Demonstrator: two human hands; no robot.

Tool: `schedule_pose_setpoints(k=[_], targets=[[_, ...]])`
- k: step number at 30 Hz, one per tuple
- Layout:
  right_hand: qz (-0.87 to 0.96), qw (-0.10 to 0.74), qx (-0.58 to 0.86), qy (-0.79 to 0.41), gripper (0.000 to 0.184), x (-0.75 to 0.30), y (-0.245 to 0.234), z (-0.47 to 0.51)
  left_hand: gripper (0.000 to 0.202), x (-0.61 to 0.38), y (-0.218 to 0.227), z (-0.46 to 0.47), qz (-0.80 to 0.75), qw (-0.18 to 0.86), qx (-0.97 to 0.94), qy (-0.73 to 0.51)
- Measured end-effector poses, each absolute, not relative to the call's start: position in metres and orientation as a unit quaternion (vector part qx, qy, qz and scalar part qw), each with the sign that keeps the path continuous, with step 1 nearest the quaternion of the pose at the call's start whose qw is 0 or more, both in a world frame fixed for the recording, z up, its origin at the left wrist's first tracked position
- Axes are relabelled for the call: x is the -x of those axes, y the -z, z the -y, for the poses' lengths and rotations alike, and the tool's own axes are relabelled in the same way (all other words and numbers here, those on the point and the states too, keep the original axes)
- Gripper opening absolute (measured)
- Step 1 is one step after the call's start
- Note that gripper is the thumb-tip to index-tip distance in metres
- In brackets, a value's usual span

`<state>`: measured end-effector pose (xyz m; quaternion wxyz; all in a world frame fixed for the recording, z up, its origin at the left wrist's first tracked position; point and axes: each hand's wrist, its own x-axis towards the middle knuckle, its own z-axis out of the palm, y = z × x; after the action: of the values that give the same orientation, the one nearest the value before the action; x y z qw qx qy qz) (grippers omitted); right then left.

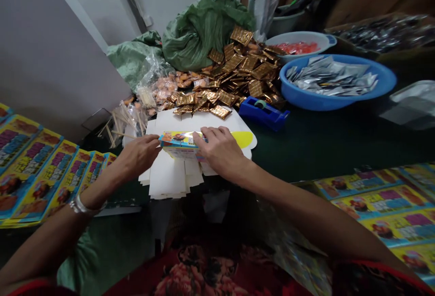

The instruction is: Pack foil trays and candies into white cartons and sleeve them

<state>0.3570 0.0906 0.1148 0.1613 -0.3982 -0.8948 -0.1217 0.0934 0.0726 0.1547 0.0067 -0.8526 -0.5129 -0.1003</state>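
Observation:
A printed yellow and blue cardboard box (180,139) lies over a stack of flat white cartons (168,176) in front of me. My right hand (222,151) wraps over its middle, thumb and fingers closed on it. At the box's left end is my left hand (144,151), its fingers pinched together at the edge. A yellow flap (243,139) sticks out to the right of my right hand. Just behind the cartons stands a blue tape dispenser (263,112).
Gold foil packets (234,67) are heaped at the back, beside wooden sticks (127,119) and a green sack (204,31). A blue basin (336,101) of silver sachets stands right, before a basin (272,42) of red packets. Printed boxes (37,173) line the left; more boxes (390,201) lie right.

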Motion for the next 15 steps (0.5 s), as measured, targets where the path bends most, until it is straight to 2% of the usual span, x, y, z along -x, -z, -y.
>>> schedule_pose_setpoints(k=[3,6,9,12,15], targets=[[0.893,0.164,0.403,0.114,0.03,-0.358,-0.116,-0.092,0.024,-0.09,-0.15,-0.074,0.516,-0.032,0.841,0.159],[0.896,0.159,0.401,0.107,0.03,-0.358,-0.117,-0.093,0.027,-0.09,-0.138,-0.067,0.526,0.021,0.829,0.191],[0.897,0.154,0.402,0.105,0.028,-0.358,-0.118,-0.093,0.037,-0.084,-0.129,-0.062,0.509,0.078,0.846,0.135],[0.894,0.166,0.401,0.11,0.027,-0.359,-0.116,-0.095,0.048,-0.073,-0.122,-0.065,0.467,0.055,0.874,0.125],[0.894,0.178,0.395,0.113,0.03,-0.361,-0.112,-0.097,0.067,-0.062,-0.105,-0.071,0.473,0.013,0.868,0.149]])
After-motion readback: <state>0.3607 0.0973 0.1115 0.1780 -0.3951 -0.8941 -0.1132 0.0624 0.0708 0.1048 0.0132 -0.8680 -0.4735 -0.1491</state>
